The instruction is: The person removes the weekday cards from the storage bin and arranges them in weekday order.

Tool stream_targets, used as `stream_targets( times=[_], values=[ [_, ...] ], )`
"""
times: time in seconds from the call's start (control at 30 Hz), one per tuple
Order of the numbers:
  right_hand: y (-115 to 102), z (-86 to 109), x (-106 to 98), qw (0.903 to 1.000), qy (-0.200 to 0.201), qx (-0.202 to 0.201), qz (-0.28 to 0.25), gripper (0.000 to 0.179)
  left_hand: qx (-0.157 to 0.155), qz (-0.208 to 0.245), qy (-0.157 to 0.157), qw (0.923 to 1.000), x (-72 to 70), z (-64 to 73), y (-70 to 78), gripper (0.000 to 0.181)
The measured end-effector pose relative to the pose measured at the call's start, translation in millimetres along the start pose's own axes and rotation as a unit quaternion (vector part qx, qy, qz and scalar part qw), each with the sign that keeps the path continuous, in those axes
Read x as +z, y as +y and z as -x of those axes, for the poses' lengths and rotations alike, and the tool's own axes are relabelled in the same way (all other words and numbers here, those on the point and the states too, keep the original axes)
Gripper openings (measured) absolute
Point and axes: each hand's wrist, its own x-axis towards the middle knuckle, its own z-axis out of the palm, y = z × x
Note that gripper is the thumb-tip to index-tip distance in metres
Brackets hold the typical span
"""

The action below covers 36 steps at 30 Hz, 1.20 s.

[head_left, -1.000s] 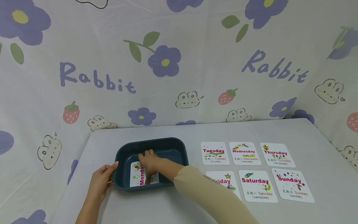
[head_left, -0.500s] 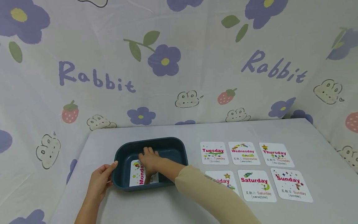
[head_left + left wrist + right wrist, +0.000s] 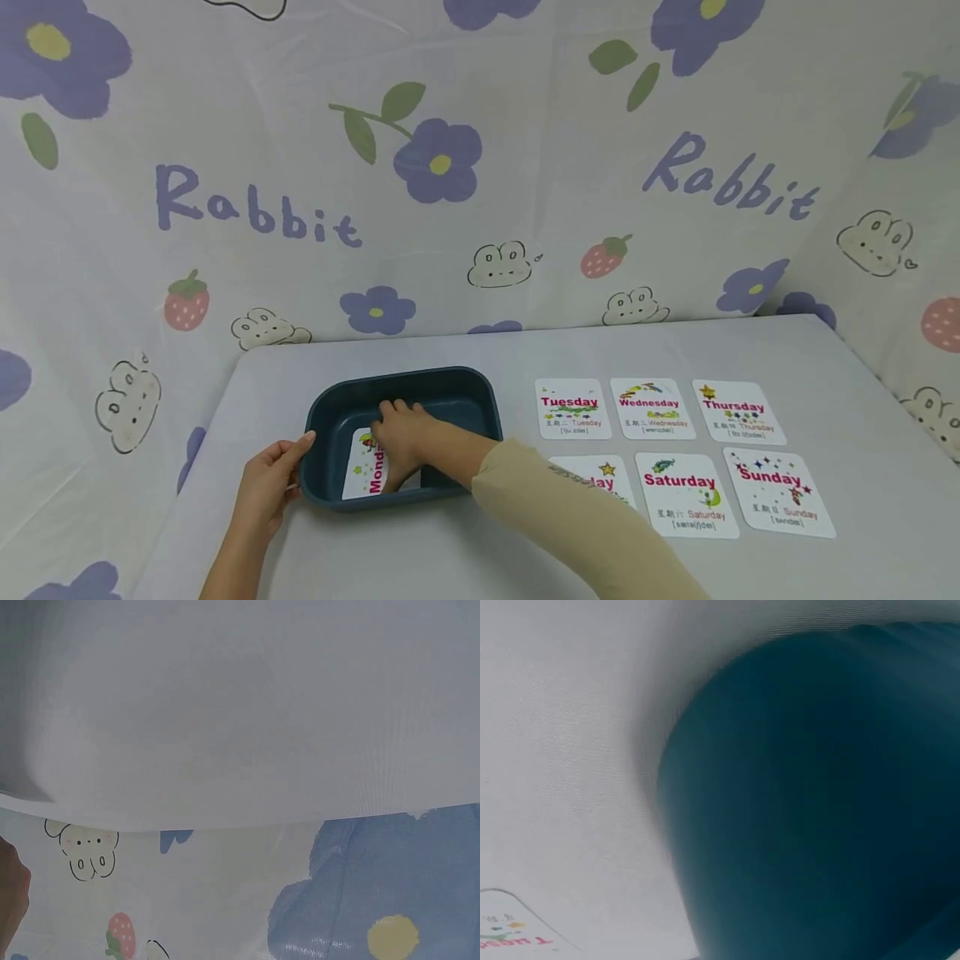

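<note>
A dark blue-green plastic tub (image 3: 324,458) stands on the left part of the white table. My left hand (image 3: 262,487) grips its left rim, thumb on top and the fingers mostly hidden behind the wall. Inside the tub lies a white "Monday" card (image 3: 360,473), its word turned sideways. My right hand (image 3: 408,442) reaches into the tub over the card and grips it, thumb at the near edge and fingers toward the far edge; the hand covers the card's right part. The right wrist view shows mostly the tub's outer wall (image 3: 795,795).
Right of the tub, two rows of cards lie on the table (image 3: 510,567): Tuesday (image 3: 573,421), Wednesday (image 3: 654,421), Thursday (image 3: 738,423) behind; Friday (image 3: 600,467), partly under the sleeve (image 3: 570,508), Saturday (image 3: 686,500), Sunday (image 3: 780,496) in front. A printed curtain (image 3: 555,125) hangs behind.
Inside the tub the Monday card has turned slightly with the right hand, and less of its right side shows. The left hand stays on the rim.
</note>
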Motion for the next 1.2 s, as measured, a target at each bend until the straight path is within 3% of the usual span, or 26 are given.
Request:
stream_targets(
  times=[0.23, 0.77, 1.2],
  values=[
    [0, -0.1, 0, 0.9997, 0.002, -0.006, 0.023, 0.094, 0.002, -0.003, 0.001, 1.0000, 1.0, -2.0, -1.6, 0.043],
    [-5, -2.2, -7, 0.9993, -0.005, 0.012, -0.035, 0.083, 0.005, 0.007, 0.002, 1.0000, 1.5, -0.2, -2.0, 0.040],
    [3, -0.3, -11, 0.9996, 0.013, 0.015, 0.021, 0.098, 0.005, 0.014, 0.001, 0.9999, 1.9, -1.1, -3.4, 0.040]
  ],
)
